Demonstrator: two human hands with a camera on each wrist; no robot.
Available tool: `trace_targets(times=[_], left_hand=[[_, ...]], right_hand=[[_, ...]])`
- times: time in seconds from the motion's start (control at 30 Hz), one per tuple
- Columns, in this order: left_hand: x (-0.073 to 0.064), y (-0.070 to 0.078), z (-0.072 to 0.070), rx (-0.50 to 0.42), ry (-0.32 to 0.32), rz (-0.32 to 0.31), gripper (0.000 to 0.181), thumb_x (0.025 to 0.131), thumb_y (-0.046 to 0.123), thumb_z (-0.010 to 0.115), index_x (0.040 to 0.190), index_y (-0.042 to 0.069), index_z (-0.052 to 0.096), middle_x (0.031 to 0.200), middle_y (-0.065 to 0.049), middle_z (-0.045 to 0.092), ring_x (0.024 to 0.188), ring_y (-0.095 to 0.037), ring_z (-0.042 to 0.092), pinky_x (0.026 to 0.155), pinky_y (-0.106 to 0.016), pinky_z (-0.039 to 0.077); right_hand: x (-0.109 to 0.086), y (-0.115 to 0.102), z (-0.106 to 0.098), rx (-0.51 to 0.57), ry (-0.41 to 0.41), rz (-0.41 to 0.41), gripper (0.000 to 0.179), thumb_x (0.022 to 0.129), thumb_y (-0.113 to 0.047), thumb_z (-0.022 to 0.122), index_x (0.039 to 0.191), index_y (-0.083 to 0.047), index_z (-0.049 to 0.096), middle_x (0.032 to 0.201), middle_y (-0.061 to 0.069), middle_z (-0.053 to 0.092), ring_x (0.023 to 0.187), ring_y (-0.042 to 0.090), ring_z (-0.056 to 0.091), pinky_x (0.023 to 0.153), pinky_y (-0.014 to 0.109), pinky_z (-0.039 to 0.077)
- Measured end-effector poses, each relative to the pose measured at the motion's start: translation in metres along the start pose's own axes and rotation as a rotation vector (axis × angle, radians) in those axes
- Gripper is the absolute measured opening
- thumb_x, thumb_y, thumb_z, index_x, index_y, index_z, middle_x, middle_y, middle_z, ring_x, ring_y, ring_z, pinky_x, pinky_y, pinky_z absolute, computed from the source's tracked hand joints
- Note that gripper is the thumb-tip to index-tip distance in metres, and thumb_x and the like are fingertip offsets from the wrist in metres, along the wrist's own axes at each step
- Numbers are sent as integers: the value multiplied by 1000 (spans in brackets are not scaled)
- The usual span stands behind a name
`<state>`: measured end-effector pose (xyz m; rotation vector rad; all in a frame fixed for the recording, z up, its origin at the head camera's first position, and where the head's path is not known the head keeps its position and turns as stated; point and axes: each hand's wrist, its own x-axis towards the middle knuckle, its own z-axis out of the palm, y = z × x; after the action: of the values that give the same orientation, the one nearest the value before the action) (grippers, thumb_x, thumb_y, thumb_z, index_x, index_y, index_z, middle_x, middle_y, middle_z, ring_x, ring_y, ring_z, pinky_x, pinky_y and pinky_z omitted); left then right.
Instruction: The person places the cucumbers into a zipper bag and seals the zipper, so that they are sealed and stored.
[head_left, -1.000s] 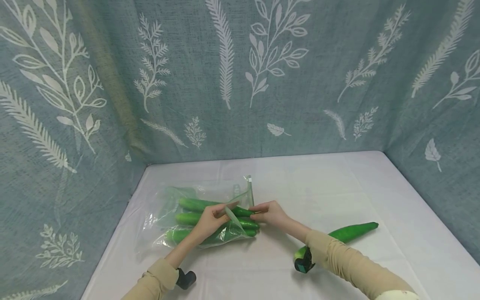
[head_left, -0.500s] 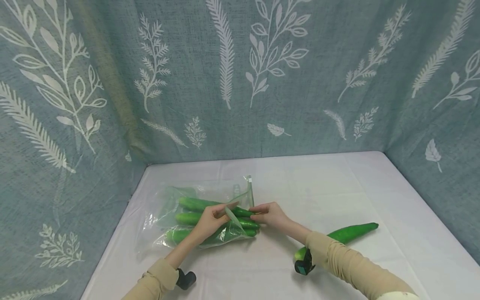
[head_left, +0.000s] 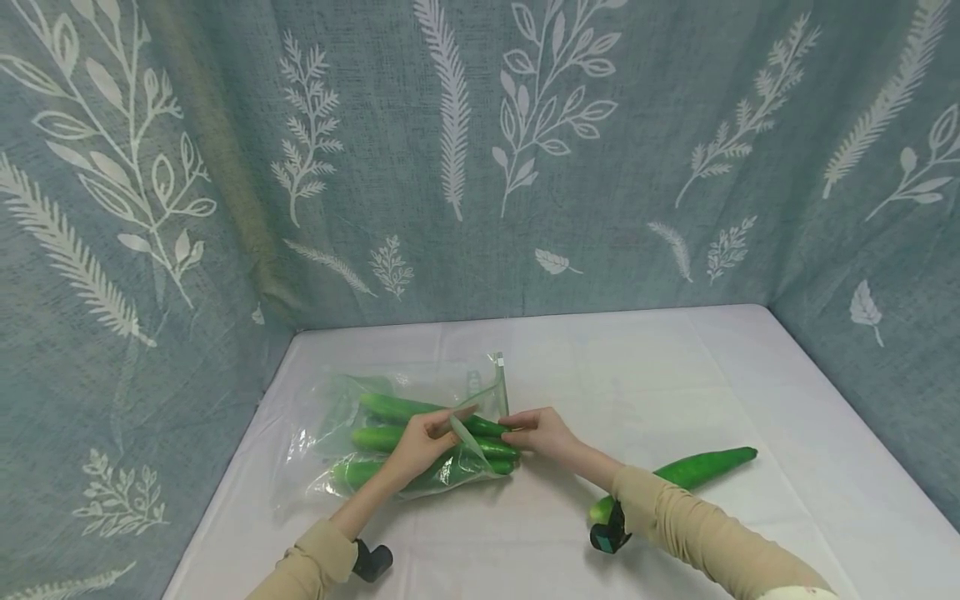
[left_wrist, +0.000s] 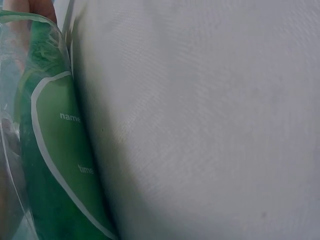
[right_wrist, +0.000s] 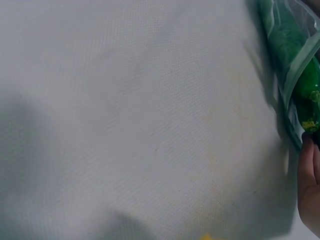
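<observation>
Pinches the clear bag (head_left: 318,417) of cucumbers (head_left: 378,437), at seven o'clock in the head view, with the left hand (head_left: 420,439); touches the farthest one's tip with the right hand (head_left: 547,431), cannot tell whether gripping.

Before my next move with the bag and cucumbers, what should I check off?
1. Left hand holding edge of bag: ok.
2. Bag open: ok.
3. Three cucumbers in bag: ok.
4. Their tips deep inside: not ok, they lie at the mouth.
5. Right hand gripping far cucumber: cannot tell; fingers at its tip, pinch or push unclear.
6. Loose cucumber bagged: not ok; on the table, partly hidden by right sleeve.
</observation>
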<state>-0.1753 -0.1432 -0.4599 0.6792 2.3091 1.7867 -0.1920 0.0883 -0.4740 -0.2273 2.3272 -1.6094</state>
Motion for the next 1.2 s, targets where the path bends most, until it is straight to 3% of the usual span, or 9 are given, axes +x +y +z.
trace_targets(times=[0.1,0.33,0.83,1.2], left_hand=[[0,0,0,-6,6,-1,40,89,11,64,126,-5,57,131,-21,57,126,-38,49,97,-14,45],[0,-2,1,3,12,2,40,89,11,64,127,-1,57,131,-20,57,126,-37,50,99,-18,47],[0,-2,1,-22,10,-10,41,89,10,64,127,-2,57,131,-24,56,125,-39,51,95,-13,46],[-1,-2,1,-20,-4,20,41,90,11,63,128,-2,56,133,-19,56,128,-38,48,98,-12,44]], right_hand=[[0,1,0,7,-4,-2,34,82,-12,72,112,2,66,111,20,68,102,29,67,88,32,57],[-2,3,-1,3,-14,-20,36,82,-13,72,114,2,65,112,21,68,103,30,67,88,32,57],[-5,1,-6,45,-54,-39,39,84,-13,70,118,5,62,115,24,66,103,32,67,84,29,58],[-10,1,-10,9,-58,-63,40,84,-16,70,118,3,63,115,21,66,108,33,64,92,36,55]])
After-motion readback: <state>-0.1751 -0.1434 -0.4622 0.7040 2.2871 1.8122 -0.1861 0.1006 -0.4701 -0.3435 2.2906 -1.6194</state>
